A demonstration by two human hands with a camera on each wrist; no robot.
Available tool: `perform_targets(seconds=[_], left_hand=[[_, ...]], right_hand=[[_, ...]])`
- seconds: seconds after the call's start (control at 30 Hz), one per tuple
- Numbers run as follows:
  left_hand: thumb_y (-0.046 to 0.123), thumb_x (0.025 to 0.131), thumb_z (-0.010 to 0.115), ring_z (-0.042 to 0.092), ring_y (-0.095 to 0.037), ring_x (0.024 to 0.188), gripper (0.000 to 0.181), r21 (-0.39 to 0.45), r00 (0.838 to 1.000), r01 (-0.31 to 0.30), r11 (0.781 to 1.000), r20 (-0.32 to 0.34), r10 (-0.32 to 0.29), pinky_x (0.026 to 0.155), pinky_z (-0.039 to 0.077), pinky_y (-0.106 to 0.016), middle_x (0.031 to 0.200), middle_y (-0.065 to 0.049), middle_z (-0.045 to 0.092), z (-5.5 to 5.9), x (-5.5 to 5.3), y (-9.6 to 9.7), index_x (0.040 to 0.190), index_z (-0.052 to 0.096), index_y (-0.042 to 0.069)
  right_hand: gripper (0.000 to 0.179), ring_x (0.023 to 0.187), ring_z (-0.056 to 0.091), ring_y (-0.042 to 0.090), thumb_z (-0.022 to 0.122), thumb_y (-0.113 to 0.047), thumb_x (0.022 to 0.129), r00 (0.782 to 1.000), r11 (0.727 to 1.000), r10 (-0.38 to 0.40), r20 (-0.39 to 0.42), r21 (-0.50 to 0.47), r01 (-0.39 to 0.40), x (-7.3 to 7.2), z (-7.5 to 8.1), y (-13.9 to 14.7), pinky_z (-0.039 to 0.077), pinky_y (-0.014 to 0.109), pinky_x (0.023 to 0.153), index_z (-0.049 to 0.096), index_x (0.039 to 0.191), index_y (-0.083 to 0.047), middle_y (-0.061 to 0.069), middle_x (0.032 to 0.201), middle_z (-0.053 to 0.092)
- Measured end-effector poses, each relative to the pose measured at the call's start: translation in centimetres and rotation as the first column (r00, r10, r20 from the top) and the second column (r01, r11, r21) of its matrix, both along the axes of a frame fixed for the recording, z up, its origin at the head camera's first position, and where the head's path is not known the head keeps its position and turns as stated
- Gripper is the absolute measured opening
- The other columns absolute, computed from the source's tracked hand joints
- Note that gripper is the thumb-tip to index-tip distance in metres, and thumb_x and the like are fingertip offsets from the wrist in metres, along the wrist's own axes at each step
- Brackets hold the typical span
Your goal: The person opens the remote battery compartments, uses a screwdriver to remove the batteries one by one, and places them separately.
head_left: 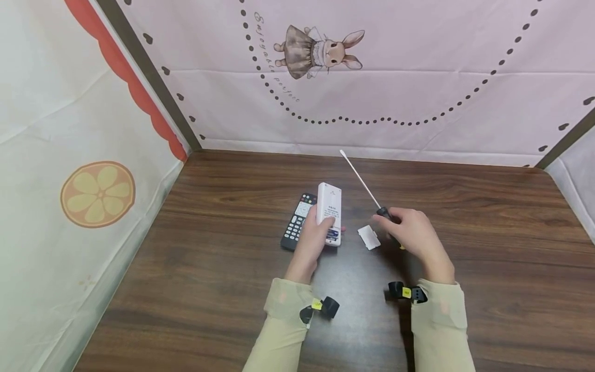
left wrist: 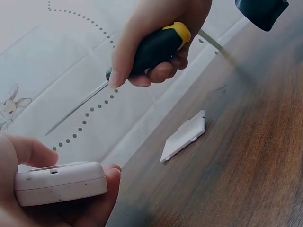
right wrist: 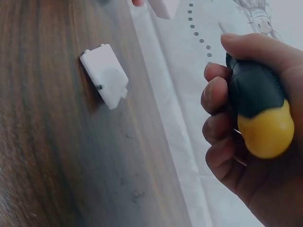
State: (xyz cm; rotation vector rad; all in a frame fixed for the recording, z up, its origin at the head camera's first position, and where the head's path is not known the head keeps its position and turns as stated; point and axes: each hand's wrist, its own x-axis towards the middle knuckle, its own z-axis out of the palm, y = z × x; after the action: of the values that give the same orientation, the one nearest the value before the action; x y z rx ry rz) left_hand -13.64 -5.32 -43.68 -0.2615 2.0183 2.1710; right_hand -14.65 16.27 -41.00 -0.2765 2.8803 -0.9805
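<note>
A white remote control point(head_left: 329, 200) is gripped in my left hand point(head_left: 310, 238), its back turned up and its battery bay uncovered at the near end. Batteries point(head_left: 333, 234) show in that bay beside my thumb. My right hand point(head_left: 417, 235) holds a screwdriver point(right wrist: 258, 94) with a black and yellow handle, fingers curled round it. Its long shaft point(head_left: 360, 178) points away toward the back wall. Between the hands, the white battery cover point(head_left: 369, 237) lies on the table; the left wrist view shows this cover point(left wrist: 183, 136) too.
A black remote control point(head_left: 293, 227) lies on the brown wooden table point(head_left: 223, 268), partly hidden by my left hand. Cloth with a printed rabbit point(head_left: 321, 51) hangs at the back edge, and another cloth with an orange slice point(head_left: 97, 194) hangs at the left.
</note>
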Motion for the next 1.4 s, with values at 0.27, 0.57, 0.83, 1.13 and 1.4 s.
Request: perform_targets(seconds=[0.27, 0.57, 0.83, 1.13, 1.4], left_hand=[[0.025, 0.094, 0.044, 0.063, -0.029, 0.084, 0.035, 0.086, 0.998, -0.066, 0.994, -0.002, 0.066, 0.058, 0.051, -0.028, 0.104, -0.016, 0.058, 0.0, -0.2, -0.8, 0.126, 0.038, 0.014], [0.024, 0.093, 0.047, 0.063, -0.029, 0.087, 0.042, 0.168, 0.987, -0.159, 0.973, 0.036, 0.155, 0.061, 0.052, -0.033, 0.11, -0.011, 0.056, 0.5, -0.7, -2.3, 0.132, 0.032, 0.026], [0.031, 0.093, 0.046, 0.057, -0.039, 0.091, 0.035, 0.317, 0.974, -0.196, 0.928, -0.051, 0.223, 0.07, 0.05, -0.041, 0.114, -0.02, 0.054, 0.8, -0.8, -4.3, 0.127, 0.042, 0.024], [0.035, 0.092, 0.047, 0.051, -0.038, 0.104, 0.037, 0.378, 0.964, -0.186, 0.907, -0.107, 0.242, 0.067, 0.049, -0.031, 0.12, -0.024, 0.05, 1.3, -0.8, -5.2, 0.126, 0.046, 0.022], [-0.007, 0.082, 0.046, 0.052, -0.043, 0.101, 0.055, 0.353, 0.959, -0.167, 0.921, -0.161, 0.235, 0.074, 0.05, -0.034, 0.124, -0.027, 0.045, 1.2, -0.9, -5.3, 0.13, 0.037, 0.018]], right_hand=[[0.029, 0.059, 0.044, 0.017, 0.059, -0.048, 0.081, 0.997, 1.0, 0.011, -0.081, -0.002, -0.011, 0.0, 0.2, 0.3, 0.034, 0.029, 0.052, 0.058, 0.075, -0.019, -0.003, 0.06, 0.048], [0.038, 0.061, 0.044, 0.017, 0.049, -0.055, 0.083, 1.0, 0.995, 0.011, -0.024, -0.104, -0.013, 0.6, 1.4, 0.4, 0.035, 0.03, 0.054, 0.06, 0.079, -0.019, 0.001, 0.063, 0.048], [0.036, 0.073, 0.053, 0.015, 0.055, -0.056, 0.079, 0.997, 0.991, 0.061, 0.039, -0.12, -0.056, 1.2, 2.2, 0.9, 0.042, 0.032, 0.066, 0.066, 0.094, -0.025, -0.001, 0.076, 0.061], [0.037, 0.077, 0.055, 0.014, 0.058, -0.058, 0.075, 0.998, 0.996, 0.059, 0.018, -0.064, -0.058, 2.0, 3.5, 1.6, 0.043, 0.032, 0.067, 0.068, 0.094, -0.028, -0.007, 0.086, 0.065], [0.035, 0.075, 0.055, 0.011, 0.059, -0.056, 0.076, 0.994, 0.994, 0.106, -0.014, -0.03, -0.106, 2.0, 3.6, 1.7, 0.044, 0.032, 0.066, 0.068, 0.095, -0.029, -0.01, 0.086, 0.063]])
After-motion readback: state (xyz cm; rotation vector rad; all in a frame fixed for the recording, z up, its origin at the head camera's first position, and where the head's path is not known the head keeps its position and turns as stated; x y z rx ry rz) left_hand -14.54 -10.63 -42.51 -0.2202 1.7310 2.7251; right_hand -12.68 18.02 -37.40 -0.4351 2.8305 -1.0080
